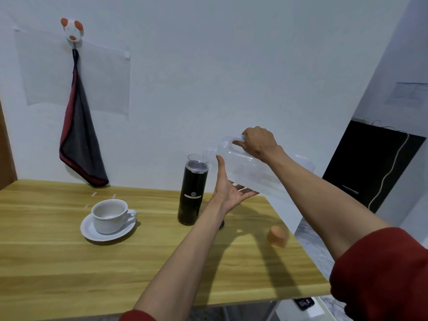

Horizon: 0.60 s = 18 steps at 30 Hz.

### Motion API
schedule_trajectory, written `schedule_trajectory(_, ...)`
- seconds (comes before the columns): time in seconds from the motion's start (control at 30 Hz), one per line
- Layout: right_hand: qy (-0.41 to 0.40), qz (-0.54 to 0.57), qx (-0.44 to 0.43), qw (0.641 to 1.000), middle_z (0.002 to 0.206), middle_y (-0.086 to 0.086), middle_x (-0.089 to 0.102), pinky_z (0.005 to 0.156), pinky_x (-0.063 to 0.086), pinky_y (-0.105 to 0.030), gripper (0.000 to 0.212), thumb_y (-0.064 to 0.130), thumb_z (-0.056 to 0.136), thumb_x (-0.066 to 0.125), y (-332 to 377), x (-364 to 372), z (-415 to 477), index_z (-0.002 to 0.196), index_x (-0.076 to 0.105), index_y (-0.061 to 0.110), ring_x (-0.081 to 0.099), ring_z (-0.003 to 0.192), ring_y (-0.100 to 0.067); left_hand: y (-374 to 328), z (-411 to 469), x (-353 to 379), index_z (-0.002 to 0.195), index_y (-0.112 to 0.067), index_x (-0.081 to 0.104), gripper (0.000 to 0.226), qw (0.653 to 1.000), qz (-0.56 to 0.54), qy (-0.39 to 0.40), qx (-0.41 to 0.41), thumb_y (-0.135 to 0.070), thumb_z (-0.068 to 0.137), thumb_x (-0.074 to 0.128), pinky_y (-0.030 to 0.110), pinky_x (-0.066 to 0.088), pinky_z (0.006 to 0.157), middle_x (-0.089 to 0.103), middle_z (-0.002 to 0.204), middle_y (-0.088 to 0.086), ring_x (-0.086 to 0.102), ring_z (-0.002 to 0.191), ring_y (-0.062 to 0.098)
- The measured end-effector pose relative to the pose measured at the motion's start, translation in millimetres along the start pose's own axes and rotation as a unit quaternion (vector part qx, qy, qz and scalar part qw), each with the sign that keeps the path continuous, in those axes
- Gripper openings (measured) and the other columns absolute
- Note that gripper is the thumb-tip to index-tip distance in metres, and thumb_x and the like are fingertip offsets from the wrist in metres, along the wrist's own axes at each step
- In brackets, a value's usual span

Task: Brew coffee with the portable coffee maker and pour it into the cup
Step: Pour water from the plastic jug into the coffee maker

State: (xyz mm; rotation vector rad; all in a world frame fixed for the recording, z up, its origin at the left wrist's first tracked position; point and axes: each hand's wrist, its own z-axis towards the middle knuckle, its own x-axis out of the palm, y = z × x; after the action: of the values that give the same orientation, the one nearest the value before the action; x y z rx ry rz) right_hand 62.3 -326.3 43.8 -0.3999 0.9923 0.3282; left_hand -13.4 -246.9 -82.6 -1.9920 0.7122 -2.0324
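**Spill risk at the coffee maker's narrow opening**

The black portable coffee maker (192, 193) stands upright on the wooden table (58, 262), with its top open. Just right of it and above, a clear plastic jug (245, 167) is tipped so that its mouth is beside the maker's rim. The right hand (259, 142) has its fingers wrapped round the jug's handle. The left hand (229, 191) lies palm-up under the jug's belly, fingers straight and spread, propping rather than gripping.

The jug's mouth looks wide against the maker's opening, so a sudden tilt could send water over the rim and down the body. With the jug only resting on the left palm, it could also slide or knock the tall, slim maker over. How much water the jug holds is hard to tell.

The white cup (110, 215) sits on its saucer (92, 232) well left of the maker, and an orange cap (278, 236) lies to its right.
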Motion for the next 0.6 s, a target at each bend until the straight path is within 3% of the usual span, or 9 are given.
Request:
schedule_trajectory(0.23,0.003,-0.007,-0.004,1.0,0.073,-0.007,0.05,0.063,0.033,-0.031,0.059,0.056,0.098,0.051,1.6,-2.2,3.0,0.06,0.031,0.016,0.046,0.07,-0.031,-0.1,0.8,0.7,0.142,-0.007,0.042,0.119,1.0,-0.014,-0.003,-0.001,-0.087,0.057,0.068,0.065,0.052,0.089,0.054,0.133,0.023,0.06,0.116,0.047)
schedule_trajectory(0.4,0.007,-0.002,-0.002,1.0,0.061,-0.002,0.041,0.062,0.032,-0.03,0.06,0.055,0.098,0.052,1.4,-3.7,2.6,0.059,0.03,0.015,0.045,0.069,-0.032,-1.3,1.1,0.6,0.143,-0.007,0.041,0.12,1.0,-0.017,-0.004,-0.001,-0.087,0.057,0.068,0.065,0.054,0.087,0.054,0.134,0.023,0.059,0.117,0.047)
schedule_trajectory(0.6,0.006,-0.01,-0.009,1.0,0.076,-0.008,0.05,0.066,0.034,-0.032,0.056,0.056,0.097,0.052,2.6,-5.4,6.0,0.065,0.039,0.012,0.046,0.072,-0.031,-0.9,1.1,3.0,0.138,-0.007,0.048,0.115,1.0,-0.026,0.003,0.004,-0.086,0.058,0.068,0.065,0.053,0.089,0.054,0.136,0.024,0.061,0.115,0.047)
